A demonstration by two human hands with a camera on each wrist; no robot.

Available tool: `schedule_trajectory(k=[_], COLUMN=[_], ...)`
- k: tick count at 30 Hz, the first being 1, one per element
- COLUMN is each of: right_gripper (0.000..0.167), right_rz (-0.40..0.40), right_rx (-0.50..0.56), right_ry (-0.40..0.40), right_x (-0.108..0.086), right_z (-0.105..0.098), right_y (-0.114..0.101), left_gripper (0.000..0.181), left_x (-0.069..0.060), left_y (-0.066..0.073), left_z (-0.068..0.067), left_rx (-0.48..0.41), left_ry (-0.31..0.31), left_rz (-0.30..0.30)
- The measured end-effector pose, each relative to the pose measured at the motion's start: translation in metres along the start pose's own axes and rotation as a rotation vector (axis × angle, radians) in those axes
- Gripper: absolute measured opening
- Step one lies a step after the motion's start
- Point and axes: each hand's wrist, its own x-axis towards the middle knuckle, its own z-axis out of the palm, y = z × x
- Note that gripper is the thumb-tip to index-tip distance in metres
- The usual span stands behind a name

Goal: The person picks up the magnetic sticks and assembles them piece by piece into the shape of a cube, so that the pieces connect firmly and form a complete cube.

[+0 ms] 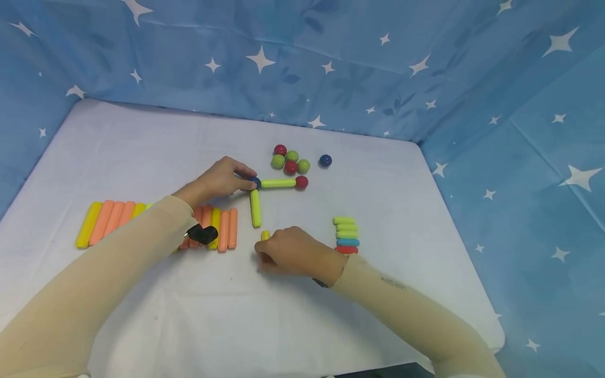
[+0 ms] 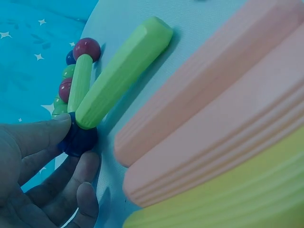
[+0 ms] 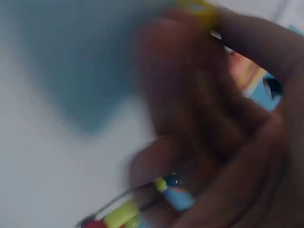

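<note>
Between thumb and fingers, my left hand [image 1: 221, 179] pinches a dark blue ball [image 2: 81, 138]. Two yellow-green sticks meet at that ball: one stick [image 1: 279, 183] runs right to a red ball [image 1: 301, 182], and the other stick [image 1: 256, 209] points toward me. Just below the second stick's free end is my right hand [image 1: 292, 252], pinching a short yellow piece [image 1: 266, 235]. Most of this piece is hidden by the fingers; in the right wrist view its yellow end [image 3: 203, 13] shows at the fingertips, blurred.
Loose red and green balls [image 1: 290, 167] lie at the back, with a single blue ball [image 1: 325, 160] beside them. Salmon and yellow sticks [image 1: 113, 220] form a row at left, partly under my left sleeve. Short green, blue and red sticks [image 1: 347, 234] are stacked at right.
</note>
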Motion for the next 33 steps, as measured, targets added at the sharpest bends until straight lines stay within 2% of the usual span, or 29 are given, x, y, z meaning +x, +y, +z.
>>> schedule_trajectory(k=[4, 6, 7, 11, 14, 21, 26, 29, 33], right_gripper=[0.025, 0.027, 0.027, 0.025, 0.023, 0.029, 0.041, 0.042, 0.042], right_rz=[0.264, 0.364, 0.389, 0.433, 0.486, 0.603, 0.63, 0.634, 0.653], right_rx=[0.11, 0.114, 0.109, 0.1, 0.128, 0.213, 0.206, 0.213, 0.265], right_ry=[-0.107, -0.133, -0.139, -0.175, -0.209, -0.226, -0.143, -0.078, -0.039], right_x=[-0.012, -0.018, -0.02, -0.026, -0.027, -0.024, -0.016, -0.012, -0.008], right_z=[-0.005, -0.009, -0.01, -0.013, -0.015, -0.021, -0.019, -0.017, -0.016], right_y=[0.016, 0.028, 0.033, 0.048, 0.054, 0.068, 0.079, 0.086, 0.095], left_gripper=[0.039, 0.038, 0.038, 0.038, 0.038, 0.039, 0.04, 0.039, 0.038], left_x=[0.001, 0.0, 0.001, 0.0, 0.0, -0.003, -0.004, -0.004, -0.004], left_y=[-0.001, -0.001, -0.001, 0.0, 0.001, 0.002, 0.003, 0.003, 0.002], left_z=[0.0, 0.0, 0.0, 0.0, 0.0, 0.001, 0.001, 0.0, -0.001], left_rx=[0.028, 0.033, 0.035, 0.042, 0.04, 0.033, 0.031, 0.034, 0.041], left_ry=[0.008, 0.009, 0.01, 0.006, 0.007, 0.01, 0.019, 0.023, 0.02], left_rz=[0.009, 0.004, -0.001, -0.015, -0.016, -0.021, -0.015, -0.012, -0.015])
